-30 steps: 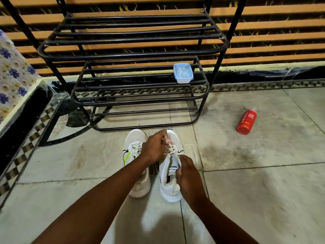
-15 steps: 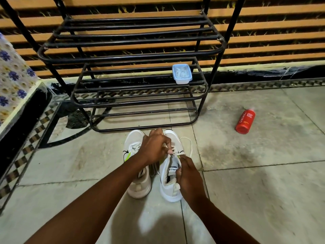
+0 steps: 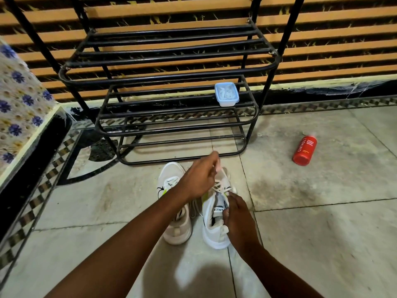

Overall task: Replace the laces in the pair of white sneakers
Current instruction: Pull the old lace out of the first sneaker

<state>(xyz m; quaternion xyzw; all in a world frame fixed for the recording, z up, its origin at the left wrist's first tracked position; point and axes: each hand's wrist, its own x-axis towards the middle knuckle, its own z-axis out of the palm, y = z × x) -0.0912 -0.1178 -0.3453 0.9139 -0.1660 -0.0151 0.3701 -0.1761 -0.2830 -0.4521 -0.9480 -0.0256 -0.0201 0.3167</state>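
Two hands work over the right-hand sneaker [image 3: 214, 222] of a white pair on the tiled floor [image 3: 322, 222]. Left hand [image 3: 198, 179] is raised above the toe end, fingers curled, pinching a lace [image 3: 219, 187] end; the fingertips are motion-blurred. Right hand [image 3: 237, 211] sits at the shoe's opening, fingers bent, gripping the tongue and collar on its right side. White lace crisscrosses the upper eyelets between the two hands. Second sneaker [image 3: 171, 190] stands just beside it on the left, still laced, partly covered by the left forearm. Both toes point away from the person, toward a black metal rack [image 3: 171, 74] close in front. Small blue lidded box [image 3: 226, 94] rests on the rack's middle shelf, right side. Red bottle [image 3: 305, 150] lies on its side on the floor, well apart to the right. Striped wall behind the rack, flowered cloth [image 3: 19, 100] at left edge.
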